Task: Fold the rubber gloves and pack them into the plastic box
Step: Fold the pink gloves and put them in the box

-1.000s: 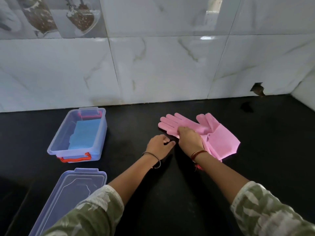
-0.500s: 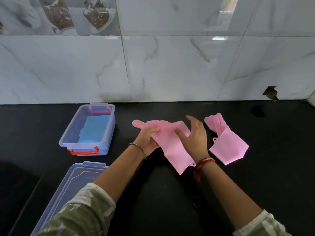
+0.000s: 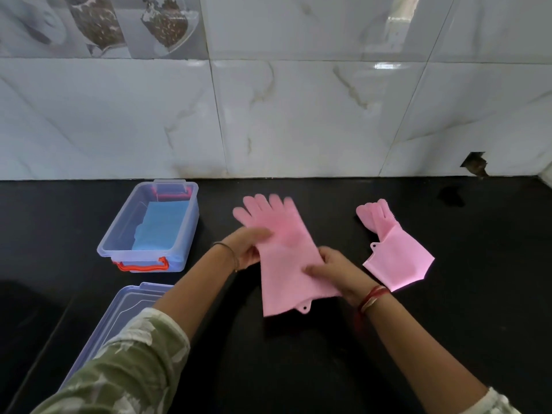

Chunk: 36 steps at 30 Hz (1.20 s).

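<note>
A pink rubber glove (image 3: 286, 258) is stretched out flat over the black counter, fingers toward the wall, cuff toward me. My left hand (image 3: 248, 246) grips its left edge near the palm. My right hand (image 3: 334, 270) pinches its right edge at the cuff. A second pink glove (image 3: 394, 252) lies on the counter to the right, apart from both hands. The clear plastic box (image 3: 119, 231) with red handles stands open at the left, with a blue folded thing (image 3: 162, 225) inside.
The box's clear lid (image 3: 119, 318) lies on the counter near my left sleeve. The black counter (image 3: 298, 354) ends at a marble-tiled wall (image 3: 298, 115) behind. A small broken hole (image 3: 475, 167) shows in the wall at the right.
I lifted one glove off the pair and carried it left. Both hands turned it and spread it out, fingers toward the wall. The other glove stayed on the counter.
</note>
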Tool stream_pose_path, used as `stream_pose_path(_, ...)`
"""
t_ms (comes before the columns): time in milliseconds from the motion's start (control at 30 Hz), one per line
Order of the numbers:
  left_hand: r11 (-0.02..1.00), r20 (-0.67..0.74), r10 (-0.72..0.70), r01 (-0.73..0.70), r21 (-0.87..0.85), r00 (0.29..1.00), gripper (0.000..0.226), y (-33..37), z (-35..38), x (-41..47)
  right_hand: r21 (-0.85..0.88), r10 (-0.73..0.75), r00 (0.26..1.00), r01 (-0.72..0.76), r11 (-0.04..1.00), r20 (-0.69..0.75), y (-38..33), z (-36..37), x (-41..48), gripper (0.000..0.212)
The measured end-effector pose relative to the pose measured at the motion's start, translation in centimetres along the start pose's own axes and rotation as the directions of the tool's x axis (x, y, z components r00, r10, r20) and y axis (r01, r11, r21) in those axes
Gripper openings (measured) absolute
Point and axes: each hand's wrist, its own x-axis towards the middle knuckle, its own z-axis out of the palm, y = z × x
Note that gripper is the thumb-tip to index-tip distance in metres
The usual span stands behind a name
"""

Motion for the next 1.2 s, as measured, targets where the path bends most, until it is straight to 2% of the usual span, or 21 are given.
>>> stream_pose_path(67, 0.981, -0.211, -0.018, 0.057, 0.185, 0.977, 0.028, -1.6, -0.3, -0.4, 0.015, 0.170, 0.979, -0.173, 0.985, 0.116, 1.0, 0.2, -0.6, 0.039)
stream_pose_path(133, 0.856, -0.330, 0.165, 0.031, 0.516, 0.930, 0.024, -2.0, -0.5, -0.5, -0.016, 0.227, 0.961, -0.228, 0.974, 0.155, 1.3, 0.3, -1.1, 0.049)
stream_pose_path(200, 0.605, -0.320, 0.412, 0.006, 0.796, 0.853, 0.046, -1.7, -0.3, -0.5, -0.162, 0.208, 0.966, -0.183, 0.970, 0.153, 1.0, 0.2, -1.4, 0.054)
stream_pose_path(267, 0.427, -0.302, 0.632, 0.005, 0.904, 0.714, 0.083, -1.5, 0.2, 0.0, -0.296, 0.159, 0.974, -0.106, 0.949, 0.162, 0.7, 0.1, -1.6, 0.054)
stream_pose_path(300, 0.358, -0.266, 0.715, -0.011, 0.934, 0.647, 0.088, -1.2, 0.7, 0.3, -0.334, 0.141, 0.974, -0.074, 0.940, 0.179, 0.6, 0.1, -1.7, 0.052)
stream_pose_path(333, 0.302, -0.217, 0.749, -0.030, 0.953, 0.626, 0.084, -1.0, 1.4, 0.6, -0.371, 0.137, 0.969, -0.052, 0.927, 0.205, 0.4, 0.1, -1.9, 0.049)
stream_pose_path(433, 0.113, -0.071, 0.678, -0.008, 0.994, 0.732, 0.056, -2.4, 3.7, 1.9, -0.432, 0.201, 0.939, -0.065, 0.900, 0.279, -0.1, 0.1, -2.6, 0.032)
stream_pose_path(467, 0.046, -0.038, 0.630, 0.012, 0.999, 0.776, 0.056, -3.6, 4.2, 2.3, -0.445, 0.189, 0.948, -0.058, 0.894, 0.257, -0.3, 0.0, -2.8, 0.028)
stream_pose_path(533, -0.064, 0.006, 0.505, 0.031, 0.997, 0.863, 0.071, -6.6, 4.5, 2.7, -0.548, 0.024, 0.999, 0.005, 0.836, 0.046, -0.2, -1.0, -2.8, 0.038)
stream_pose_path(567, -0.097, 0.019, 0.484, 0.032, 0.995, 0.875, 0.076, -7.7, 4.3, 2.9, -0.617, -0.084, 0.992, 0.009, 0.787, -0.093, 0.0, -1.9, -2.7, 0.044)
stream_pose_path(633, -0.124, 0.047, 0.503, 0.018, 0.992, 0.863, 0.078, -8.5, 3.7, 3.2, -0.747, -0.206, 0.930, -0.097, 0.657, -0.303, 0.7, -3.9, -2.5, 0.056)
stream_pose_path(700, -0.137, 0.064, 0.497, 0.005, 0.991, 0.865, 0.078, -8.4, 3.3, 3.2, -0.825, -0.184, 0.893, -0.278, 0.492, -0.410, 2.0, -5.6, -2.3, 0.066)
stream_pose_path(767, -0.135, 0.071, 0.488, -0.005, 0.991, 0.870, 0.078, -8.2, 3.2, 3.2, -0.822, -0.190, 0.850, -0.378, 0.427, -0.491, 3.4, -6.1, -2.2, 0.060)
stream_pose_path(900, -0.121, 0.060, 0.450, -0.006, 0.993, 0.891, 0.077, -7.9, 3.4, 2.7, -0.844, -0.335, 0.791, -0.390, 0.369, -0.512, 4.5, -6.3, -1.9, 0.025)
stream_pose_path(967, -0.067, 0.040, 0.407, -0.014, 0.998, 0.913, 0.077, -7.2, 3.4, 2.3, -0.756, -0.341, 0.757, -0.295, 0.584, -0.558, 3.6, -6.5, -1.9, 0.017)
stream_pose_path(1033, 0.051, 0.013, 0.427, -0.039, 0.998, 0.904, 0.072, -6.4, 3.7, 1.4, -0.598, -0.391, 0.694, -0.070, 0.799, -0.604, 1.5, -6.7, -2.1, 0.015)
stream_pose_path(1067, 0.145, -0.008, 0.458, -0.065, 0.987, 0.889, 0.066, -5.9, 4.2, 0.7, -0.510, -0.410, 0.657, 0.046, 0.859, -0.632, 0.0, -6.6, -2.3, 0.015)
stream_pose_path(1100, 0.288, -0.048, 0.471, -0.103, 0.952, 0.881, 0.058, -5.4, 4.9, -0.1, -0.387, -0.400, 0.634, 0.168, 0.907, -0.662, -1.7, -6.6, -2.7, 0.015)
stream_pose_path(1133, 0.481, -0.101, 0.446, -0.144, 0.865, 0.889, 0.050, -4.8, 5.7, -1.0, -0.208, -0.358, 0.627, 0.302, 0.930, -0.692, -3.6, -6.4, -3.1, 0.014)
stream_pose_path(1167, 0.703, -0.149, 0.349, -0.154, 0.695, 0.925, 0.042, -4.4, 6.4, -1.7, 0.022, -0.296, 0.645, 0.437, 0.899, -0.704, -5.5, -6.1, -3.8, 0.014)
stream_pose_path(1200, 0.900, -0.150, 0.175, -0.096, 0.426, 0.973, 0.039, -4.0, 7.0, -2.4, 0.251, -0.236, 0.680, 0.536, 0.806, -0.695, -7.1, -5.7, -4.4, 0.014)
